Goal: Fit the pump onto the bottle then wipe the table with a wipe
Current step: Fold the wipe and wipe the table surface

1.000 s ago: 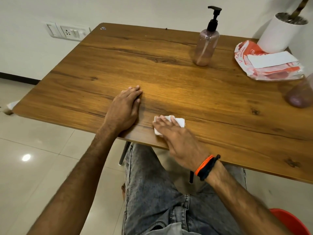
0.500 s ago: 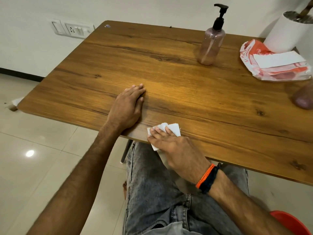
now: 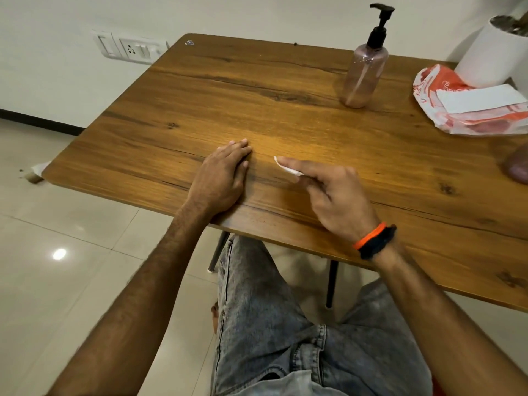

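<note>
A clear pink bottle [image 3: 364, 72] stands upright at the back of the wooden table [image 3: 285, 115], with the black pump [image 3: 380, 25] fitted on its neck. My right hand [image 3: 328, 192] is raised a little above the table near the front edge and holds a small white wipe [image 3: 287, 168] under its fingers; only a sliver of the wipe shows. My left hand [image 3: 223, 178] lies flat on the table just to the left of it, fingers straight.
An orange and white wipe pack [image 3: 471, 107] lies at the back right, beside a white pot [image 3: 494, 52]. A dark rounded object [image 3: 517, 167] sits at the right edge. A wall socket [image 3: 131, 48] is behind the table's left corner.
My right hand has lifted the wipe off the front edge and carried it forward onto the table. The left hand stayed flat in place.
</note>
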Action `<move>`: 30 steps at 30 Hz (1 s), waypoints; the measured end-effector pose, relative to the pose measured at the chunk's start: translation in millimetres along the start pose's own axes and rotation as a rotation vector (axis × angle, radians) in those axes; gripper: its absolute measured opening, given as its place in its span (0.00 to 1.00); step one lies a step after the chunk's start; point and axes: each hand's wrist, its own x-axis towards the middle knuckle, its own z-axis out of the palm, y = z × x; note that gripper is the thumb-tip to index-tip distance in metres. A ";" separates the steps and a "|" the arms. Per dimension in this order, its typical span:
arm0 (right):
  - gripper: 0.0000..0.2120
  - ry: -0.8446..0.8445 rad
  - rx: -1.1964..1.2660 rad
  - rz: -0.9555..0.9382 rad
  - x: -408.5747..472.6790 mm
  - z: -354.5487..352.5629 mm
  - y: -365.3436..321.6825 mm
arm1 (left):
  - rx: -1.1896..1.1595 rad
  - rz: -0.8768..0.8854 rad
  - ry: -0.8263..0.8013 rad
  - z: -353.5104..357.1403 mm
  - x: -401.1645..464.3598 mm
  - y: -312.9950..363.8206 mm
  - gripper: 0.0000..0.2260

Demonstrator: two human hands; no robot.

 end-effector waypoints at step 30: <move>0.12 -0.106 1.024 0.605 -1.7 5.5 17.5 | 0.020 -0.010 0.011 1.2 -2.0 0.1 0.19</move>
